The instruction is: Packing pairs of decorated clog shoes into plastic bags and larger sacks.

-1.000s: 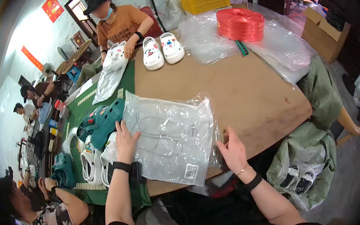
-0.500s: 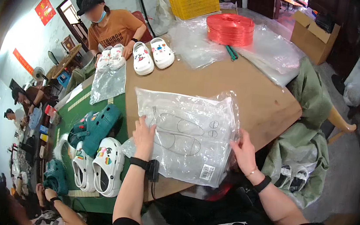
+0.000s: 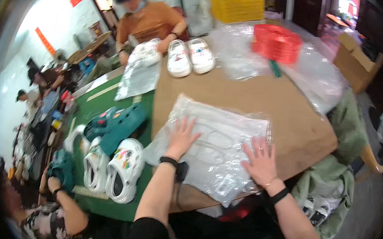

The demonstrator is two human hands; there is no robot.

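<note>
A clear plastic bag with printed shoe outlines (image 3: pixel 221 122) lies flat on brown cardboard (image 3: pixel 295 111) in front of me. On its left side rests my left hand (image 3: pixel 181 138), fingers spread over the plastic. My right hand (image 3: pixel 261 164) lies open on the bag's right side, its fingers also stretched out. Neither hand grips anything. Left of the bag stand white clogs with colourful charms (image 3: pixel 125 168), beside teal clogs (image 3: pixel 123 126). Another pair of white clogs (image 3: pixel 201 57) stands at the cardboard's far edge.
Across the table a person in an orange shirt (image 3: pixel 152 22) handles white clogs and a clear bag (image 3: pixel 137 83). A red twine roll (image 3: pixel 276 43) sits on stacked plastic bags (image 3: pixel 236 49). At lower left another person's hands hold a teal clog (image 3: pixel 62 166). A yellow crate (image 3: pixel 237 6) stands behind.
My hands have gone from holding the bag's sides to lying spread on top of it. The bag is now flatter and slightly turned. The whole view has shifted.
</note>
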